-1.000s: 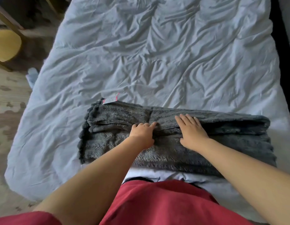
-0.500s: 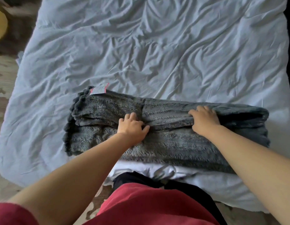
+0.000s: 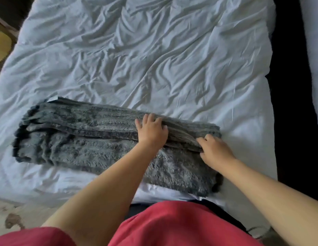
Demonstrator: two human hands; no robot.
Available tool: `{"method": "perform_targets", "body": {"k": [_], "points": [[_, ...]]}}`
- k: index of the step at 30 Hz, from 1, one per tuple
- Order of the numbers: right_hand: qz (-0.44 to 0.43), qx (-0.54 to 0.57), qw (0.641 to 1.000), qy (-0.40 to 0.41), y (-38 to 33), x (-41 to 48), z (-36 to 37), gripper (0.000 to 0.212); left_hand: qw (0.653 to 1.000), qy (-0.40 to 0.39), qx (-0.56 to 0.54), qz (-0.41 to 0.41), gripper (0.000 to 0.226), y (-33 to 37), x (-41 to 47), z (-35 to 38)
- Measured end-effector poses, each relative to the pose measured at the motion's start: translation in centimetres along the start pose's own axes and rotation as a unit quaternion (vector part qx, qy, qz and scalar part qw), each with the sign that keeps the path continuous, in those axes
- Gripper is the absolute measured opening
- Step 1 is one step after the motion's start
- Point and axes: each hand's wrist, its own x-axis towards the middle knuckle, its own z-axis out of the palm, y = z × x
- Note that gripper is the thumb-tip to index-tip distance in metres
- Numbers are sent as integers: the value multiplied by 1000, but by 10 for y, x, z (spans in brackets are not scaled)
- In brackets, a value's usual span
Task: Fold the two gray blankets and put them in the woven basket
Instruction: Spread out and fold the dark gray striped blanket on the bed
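From the head view, the gray blanket (image 3: 74, 139) lies folded into a long, thick band across the near edge of the bed, on a crumpled white sheet (image 3: 154, 59). Its pile is plush and ribbed, with a darker bobbled trim at the left end. The left hand (image 3: 151, 132) lies palm down on the upper layer, fingers slightly spread. The right hand (image 3: 215, 151) has its fingers curled around that layer's edge near the right end. A red garment (image 3: 172, 224) fills the bottom.

Bed (image 3: 154, 59) with wrinkled white sheet; folded gray blanket (image 3: 80, 139) lying near front edge
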Motion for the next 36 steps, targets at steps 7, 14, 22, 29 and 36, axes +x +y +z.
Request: {"method": "perform_targets", "body": {"k": [7, 14, 22, 29, 36], "points": [[172, 353, 919, 28, 25, -11, 33, 35, 993, -99, 61, 0, 60, 78, -41, 82], [356, 632, 674, -139, 52, 7, 76, 80, 990, -125, 61, 27, 63, 55, -55, 84], [262, 752, 567, -212, 46, 14, 97, 44, 988, -156, 15, 9, 61, 49, -66, 81], [258, 735, 585, -225, 50, 13, 85, 38, 991, -102, 79, -46, 68, 45, -72, 77], [253, 766, 563, -181, 37, -10, 75, 39, 983, -110, 148, -11, 53, 29, -41, 25]]}}
